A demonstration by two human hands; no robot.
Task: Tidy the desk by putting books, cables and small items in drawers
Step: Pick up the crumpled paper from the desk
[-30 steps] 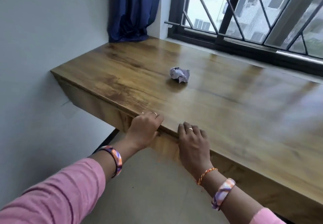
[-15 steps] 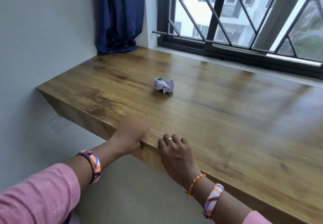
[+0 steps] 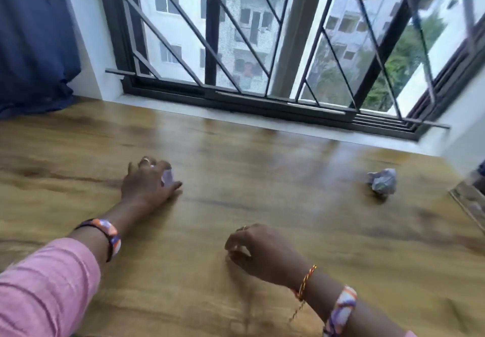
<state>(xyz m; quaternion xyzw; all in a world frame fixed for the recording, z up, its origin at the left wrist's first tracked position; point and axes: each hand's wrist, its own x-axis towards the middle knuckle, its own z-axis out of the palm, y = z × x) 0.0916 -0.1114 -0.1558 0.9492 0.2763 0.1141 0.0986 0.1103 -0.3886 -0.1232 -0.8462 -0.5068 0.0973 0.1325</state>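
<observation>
On the wooden desk [image 3: 262,179] my left hand [image 3: 148,181] reaches forward, and its fingers and thumb curl round a crumpled pale purple paper ball [image 3: 168,177], which is mostly hidden by the hand. A second crumpled paper ball [image 3: 381,184] lies alone on the right side of the desk. Nearer to me, my right hand [image 3: 254,250] hovers just over the desktop with loosely curled fingers and holds nothing. It is well to the left of the second ball.
A barred window [image 3: 262,47] with a white sill [image 3: 262,122] runs along the desk's far edge. A dark blue curtain [image 3: 34,42] hangs at the far left. The corner of a flat, framed object [image 3: 469,202] shows at the right edge.
Both hands have left the desk's front edge and moved over the top. My left hand has reached the paper ball and closed round it. The view has swung right, revealing a second ball.
</observation>
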